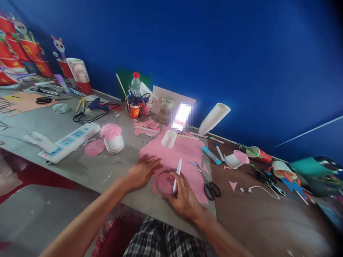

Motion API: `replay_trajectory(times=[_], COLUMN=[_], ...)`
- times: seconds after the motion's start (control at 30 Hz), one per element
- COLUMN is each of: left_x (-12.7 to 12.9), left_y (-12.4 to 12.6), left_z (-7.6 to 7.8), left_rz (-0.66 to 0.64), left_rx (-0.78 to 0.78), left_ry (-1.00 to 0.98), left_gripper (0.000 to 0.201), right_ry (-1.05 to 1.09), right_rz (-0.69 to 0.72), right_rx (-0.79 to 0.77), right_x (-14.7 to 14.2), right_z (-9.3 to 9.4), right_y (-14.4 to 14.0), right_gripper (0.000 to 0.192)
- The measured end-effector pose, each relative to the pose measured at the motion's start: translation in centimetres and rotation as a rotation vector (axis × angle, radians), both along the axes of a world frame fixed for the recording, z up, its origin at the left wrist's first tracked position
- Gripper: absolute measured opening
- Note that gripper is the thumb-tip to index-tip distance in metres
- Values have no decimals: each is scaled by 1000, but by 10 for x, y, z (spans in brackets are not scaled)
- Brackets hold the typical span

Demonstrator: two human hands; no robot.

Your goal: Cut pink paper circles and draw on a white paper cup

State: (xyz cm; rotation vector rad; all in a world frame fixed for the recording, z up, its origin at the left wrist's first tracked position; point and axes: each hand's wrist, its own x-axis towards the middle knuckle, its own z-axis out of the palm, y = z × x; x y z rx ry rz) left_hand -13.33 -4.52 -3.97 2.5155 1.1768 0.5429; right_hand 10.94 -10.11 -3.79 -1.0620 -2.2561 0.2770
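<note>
Blue wall (187, 46) behind. Pink paper (184, 151) at frame centre. Right hand (184, 194) grips pen (177, 174) at ring (157, 182), lower centre; left hand (144, 170) by paper's left edge, fingers extended. Best: ring pressed steady, pen snug against it.

Plaid garment (160, 240), black and white (forearms (92, 211) bare).

Middle of the table (107, 175): paper sheet (191, 153). On its near part, a ring (158, 182) between left hand (146, 169) and right hand (184, 194); farther back on it, a cup (169, 139). Across its right edge, scissors (205, 181). Behind, a jar (166, 110). Well to the left, a power strip (72, 141); behind that, stacked cups (79, 71).
</note>
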Motion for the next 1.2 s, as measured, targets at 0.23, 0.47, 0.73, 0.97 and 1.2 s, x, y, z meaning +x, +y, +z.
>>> replay_trajectory(times=[0.23,0.47,0.73,0.97,1.2], left_x=[1,1,2,2,2], left_y=[1,0,0,0,1], left_z=[0,4,6,4,2], left_rz=[-5,-4,-1,5,5], left_rx=[-17,-43,-58,-55,-57], left_ry=[-6,16,24,25,21], left_gripper=[47,46,44,47,46], right_ry=[34,30,57,54,27], right_rz=[8,21,38,49,41], right_rx=[-53,-73,-98,-100,-106], right_x=[-2,0,1,1,0], right_z=[-5,-7,-7,-6,-3], right_y=[4,4,5,6,7], right_gripper=[71,73,70,72,70])
